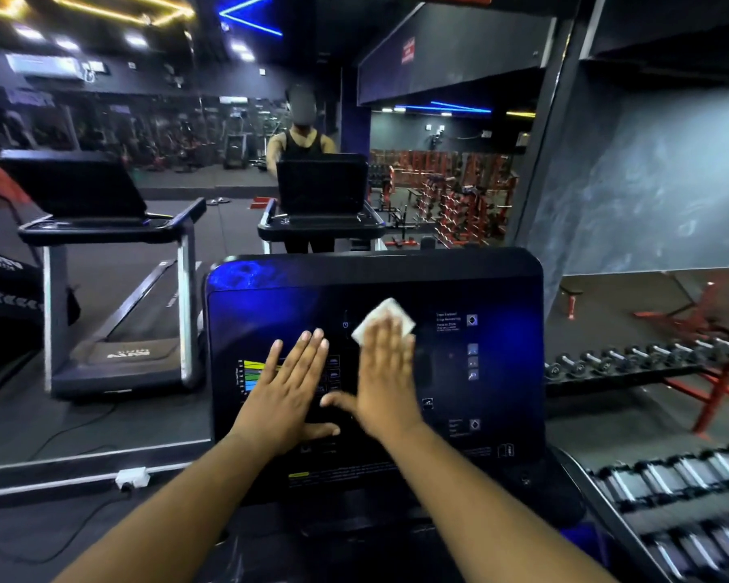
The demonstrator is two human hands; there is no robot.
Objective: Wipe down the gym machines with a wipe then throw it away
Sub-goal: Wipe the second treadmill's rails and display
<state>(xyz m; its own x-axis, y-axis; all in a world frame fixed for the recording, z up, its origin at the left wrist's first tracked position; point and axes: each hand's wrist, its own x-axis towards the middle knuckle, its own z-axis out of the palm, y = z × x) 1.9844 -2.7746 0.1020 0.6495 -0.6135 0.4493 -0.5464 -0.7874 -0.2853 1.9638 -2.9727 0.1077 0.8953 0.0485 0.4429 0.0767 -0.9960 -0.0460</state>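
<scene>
A treadmill console [480, 363] with a dark glossy screen fills the middle of the view. A white wipe [390, 315] lies flat on the screen's upper centre. My right hand [384, 380] presses on the wipe with straight fingers, covering its lower part. My left hand [287, 393] rests flat on the screen just to the left, fingers straight, holding nothing.
A wall mirror ahead reflects the treadmill [320, 204] and a person behind it. Another treadmill's reflection [114, 288] is at left. Dumbbell racks [670, 490] stand close on the right. A white power strip [132, 477] and cable lie on the floor at left.
</scene>
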